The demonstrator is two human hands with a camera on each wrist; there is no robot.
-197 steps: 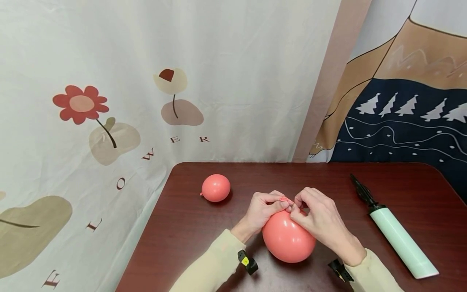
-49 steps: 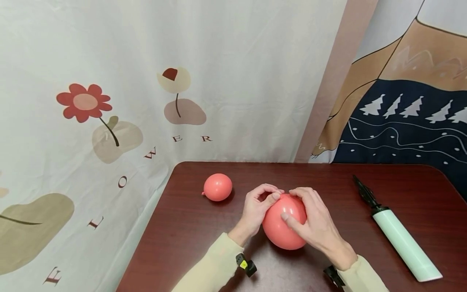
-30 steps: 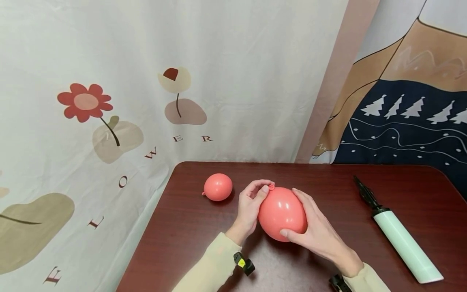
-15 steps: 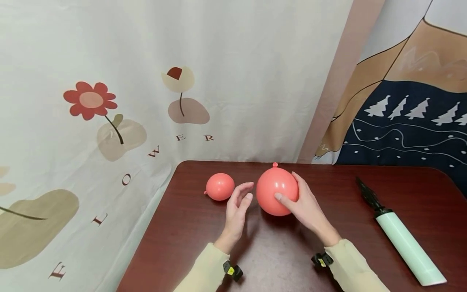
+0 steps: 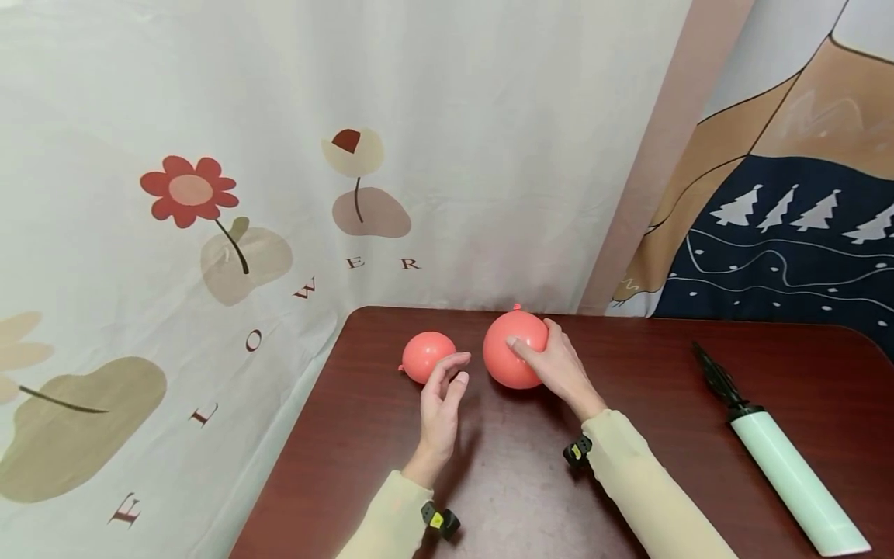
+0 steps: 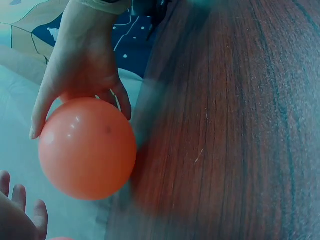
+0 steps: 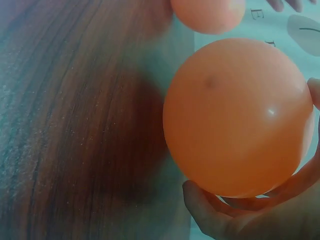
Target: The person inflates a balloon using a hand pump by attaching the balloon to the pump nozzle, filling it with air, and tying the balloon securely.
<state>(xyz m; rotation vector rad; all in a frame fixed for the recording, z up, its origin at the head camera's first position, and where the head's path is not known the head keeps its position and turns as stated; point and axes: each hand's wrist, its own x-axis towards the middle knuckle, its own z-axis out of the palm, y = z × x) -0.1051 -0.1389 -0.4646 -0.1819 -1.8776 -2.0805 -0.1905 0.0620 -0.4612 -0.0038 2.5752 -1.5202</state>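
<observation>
In the head view my right hand [image 5: 559,363] holds the larger coral balloon [image 5: 504,353] from its right side, thumb across the front. Its tied neck points up, toward the curtain. From the left wrist view, fingers of the right hand [image 6: 85,62] spread around this balloon [image 6: 89,155]. Whether it touches the table is unclear. A smaller tied coral balloon [image 5: 424,357] lies just left of it. My left hand [image 5: 438,415] hovers in front of the small balloon, fingers loosely bent and holding nothing, overlapping part of it in the head view.
A mint-green hand pump [image 5: 796,481] with a black nozzle lies at the right of the dark red wooden table [image 5: 517,481]. Behind the table's back edge hangs a pale curtain [image 5: 489,155] with printed flowers. A navy and tan printed cloth [image 5: 782,233] hangs at right.
Both hands were working at the larger balloon's neck. The left hand has let go and moved left. The right hand has carried the balloon back and left, beside the small one.
</observation>
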